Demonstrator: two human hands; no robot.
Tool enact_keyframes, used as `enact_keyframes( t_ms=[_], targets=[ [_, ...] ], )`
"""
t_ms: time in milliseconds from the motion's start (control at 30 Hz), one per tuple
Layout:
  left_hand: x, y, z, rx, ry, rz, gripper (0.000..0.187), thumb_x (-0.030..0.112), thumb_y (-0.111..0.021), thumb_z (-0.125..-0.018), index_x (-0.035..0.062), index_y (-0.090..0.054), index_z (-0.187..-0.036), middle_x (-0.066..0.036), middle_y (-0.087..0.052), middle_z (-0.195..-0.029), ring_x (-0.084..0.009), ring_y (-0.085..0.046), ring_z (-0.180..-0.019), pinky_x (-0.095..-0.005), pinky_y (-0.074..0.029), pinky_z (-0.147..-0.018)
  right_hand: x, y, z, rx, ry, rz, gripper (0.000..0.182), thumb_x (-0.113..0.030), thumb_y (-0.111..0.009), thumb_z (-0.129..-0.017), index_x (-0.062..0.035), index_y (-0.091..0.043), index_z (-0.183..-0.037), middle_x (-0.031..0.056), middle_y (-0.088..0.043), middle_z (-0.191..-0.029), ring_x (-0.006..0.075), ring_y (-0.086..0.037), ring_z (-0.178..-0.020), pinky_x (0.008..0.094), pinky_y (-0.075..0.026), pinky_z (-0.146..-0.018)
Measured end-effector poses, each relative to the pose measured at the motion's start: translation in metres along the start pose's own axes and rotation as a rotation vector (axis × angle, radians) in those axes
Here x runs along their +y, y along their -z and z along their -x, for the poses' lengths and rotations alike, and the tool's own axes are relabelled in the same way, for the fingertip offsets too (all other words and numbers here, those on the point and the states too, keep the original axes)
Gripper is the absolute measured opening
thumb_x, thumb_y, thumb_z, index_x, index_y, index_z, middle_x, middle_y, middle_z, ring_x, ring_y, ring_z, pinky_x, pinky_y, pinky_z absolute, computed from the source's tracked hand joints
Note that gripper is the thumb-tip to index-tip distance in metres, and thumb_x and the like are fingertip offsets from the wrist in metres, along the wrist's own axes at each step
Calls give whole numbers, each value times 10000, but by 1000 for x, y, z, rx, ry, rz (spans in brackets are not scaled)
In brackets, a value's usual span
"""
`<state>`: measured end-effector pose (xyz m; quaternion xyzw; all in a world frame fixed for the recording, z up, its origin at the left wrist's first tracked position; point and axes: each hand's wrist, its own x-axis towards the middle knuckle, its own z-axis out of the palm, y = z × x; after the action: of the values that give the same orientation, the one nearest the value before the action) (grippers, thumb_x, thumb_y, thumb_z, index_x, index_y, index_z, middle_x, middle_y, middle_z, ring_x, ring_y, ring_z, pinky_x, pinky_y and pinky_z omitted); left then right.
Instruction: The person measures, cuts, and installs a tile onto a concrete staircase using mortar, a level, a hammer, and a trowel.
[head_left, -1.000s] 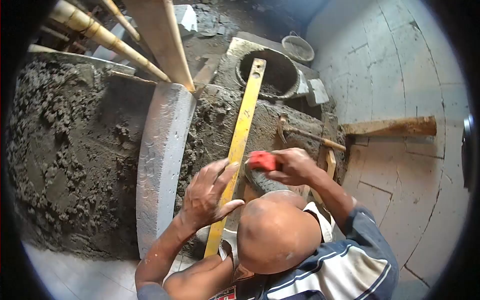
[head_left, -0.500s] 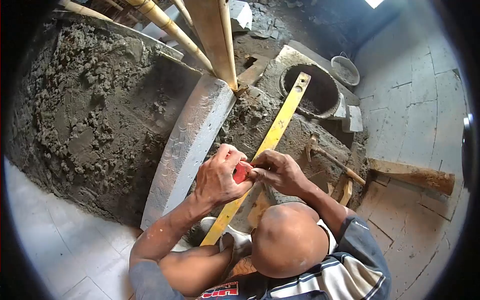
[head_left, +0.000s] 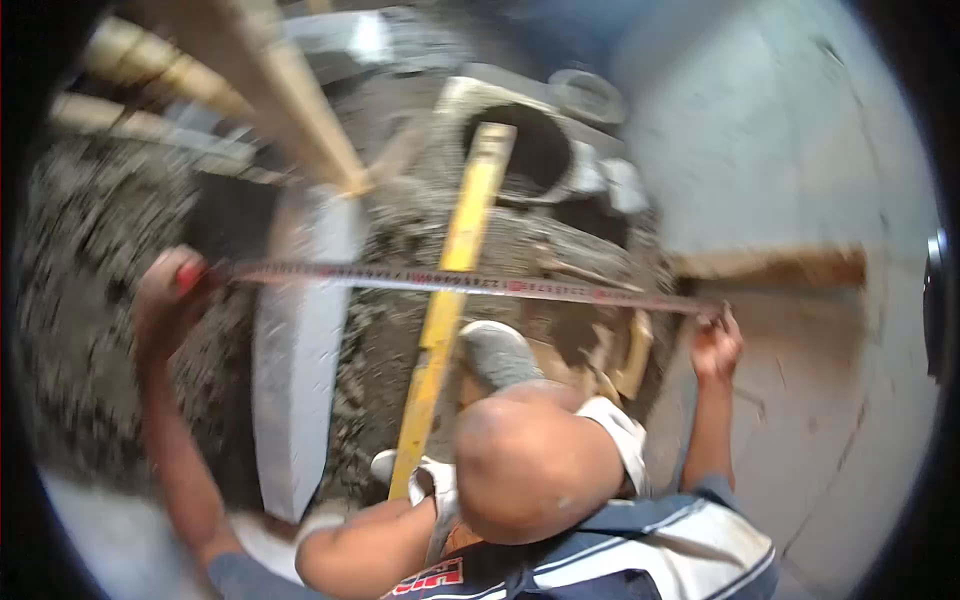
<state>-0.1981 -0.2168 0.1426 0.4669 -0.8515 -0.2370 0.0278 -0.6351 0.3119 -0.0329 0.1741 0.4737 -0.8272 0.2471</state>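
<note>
My left hand [head_left: 175, 305] is wrapped round a red tape measure case [head_left: 188, 276] at the left, over the rough mortar. At the right, my right hand [head_left: 717, 345] pinches the free end of the pulled-out tape blade [head_left: 450, 282]. Stretched nearly level between both hands, the blade crosses above a pale block [head_left: 295, 400] and a yellow level [head_left: 432, 360]. The level lies lengthwise between my legs, its far end over a round dark opening. Motion blurs the view.
Wooden poles [head_left: 290, 100] rise at the upper left beside wet mortar [head_left: 80, 330]. A bucket [head_left: 587, 95] stands at the back, near the round opening [head_left: 540, 150]. A wooden beam [head_left: 775, 268] lies along the right, by pale blocks [head_left: 830, 150]. Wood pieces [head_left: 632, 355] lie near my knee.
My hands, together around the red case before, have moved wide apart, left and right. The tape blade is now drawn out between them. The view has shifted and blurred.
</note>
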Motion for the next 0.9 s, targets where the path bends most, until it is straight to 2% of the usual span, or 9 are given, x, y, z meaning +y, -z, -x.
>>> enact_keyframes(
  t_ms=[133, 333, 467, 500, 567, 600, 633, 700, 900],
  targets=[
    [-94, -31, -51, -213, 8, 169, 422, 449, -669, -970, 123, -463, -798, 68, -405, -682, -52, -377, -571, -257, -330, -489, -4, 30, -7, 197, 95, -172, 193, -217, -564, -1021, -42, -638, -989, 64, -628, -792, 184, -561, -681, 338, -500, -624],
    [-76, -52, -96, -313, -42, 173, 354, 263, -711, -926, 68, -473, -750, 10, -410, -677, -102, -381, -614, -303, -333, -551, -9, 26, -9, 452, 203, -50, 260, -317, -522, -1047, -87, -630, -991, 19, -546, -760, 168, -519, -674, 332, -467, -585],
    [-72, -70, -118, -156, -641, -72, 260, 264, -683, -881, 25, -616, -804, -81, -532, -674, -199, -536, -620, -370, -442, -604, -17, 0, -7, 466, 192, 89, 148, -212, -576, -994, -106, -626, -904, 14, -579, -711, 158, -516, -596, 284, -432, -528],
    [-19, -55, -110, -430, 9, -23, 248, 259, -681, -896, 19, -667, -831, -84, -573, -625, -186, -585, -551, -372, -477, -570, -23, 32, -24, 405, 163, 116, 141, -223, -570, -997, -125, -622, -911, 1, -587, -722, 153, -521, -601, 288, -434, -531],
    [18, -47, -103, -463, 18, -61, 278, 324, -707, -907, 49, -681, -877, -59, -589, -605, -188, -635, -598, -386, -488, -559, -37, 50, -44, 473, 100, 181, 216, -286, -516, -1033, -142, -628, -917, -16, -610, -749, 148, -519, -603, 304, -434, -521],
    [-33, -63, -119, -178, -784, -256, 305, 354, -705, -902, 55, -701, -846, -84, -651, -656, -259, -646, -600, -435, -513, -578, -45, 70, -59, 470, 95, 214, 269, -313, -481, -1049, -134, -629, -915, -5, -625, -759, 153, -549, -624, 305, -462, -538],
    [-63, -82, -130, -134, -808, -471, 405, 474, -708, -869, 70, -741, -862, -92, -705, -752, -317, -684, -684, -461, -549, -647, -50, 83, -71, 481, 108, 244, 321, -341, -447, -1066, -126, -630, -913, 5, -640, -770, 158, -580, -646, 307, -489, -556],
    [-5, -65, -113, -338, -40, -281, 489, 565, -699, -827, 92, -772, -929, -104, -729, -838, -324, -721, -818, -460, -573, -723, -55, 98, -86, 528, 131, 257, 318, -343, -435, -1071, -105, -638, -1011, 25, -690, -912, 184, -650, -741, 338, -548, -599],
    [-6, -73, -125, -295, -18, -485, 543, 590, -709, -785, 95, -785, -992, -151, -749, -953, -352, -732, -924, -476, -590, -779, -53, 67, -73, 588, 171, 210, 413, -387, -420, -1075, -65, -626, -918, 47, -650, -773, 182, -589, -613, 306, -541, -523]
  ],
)
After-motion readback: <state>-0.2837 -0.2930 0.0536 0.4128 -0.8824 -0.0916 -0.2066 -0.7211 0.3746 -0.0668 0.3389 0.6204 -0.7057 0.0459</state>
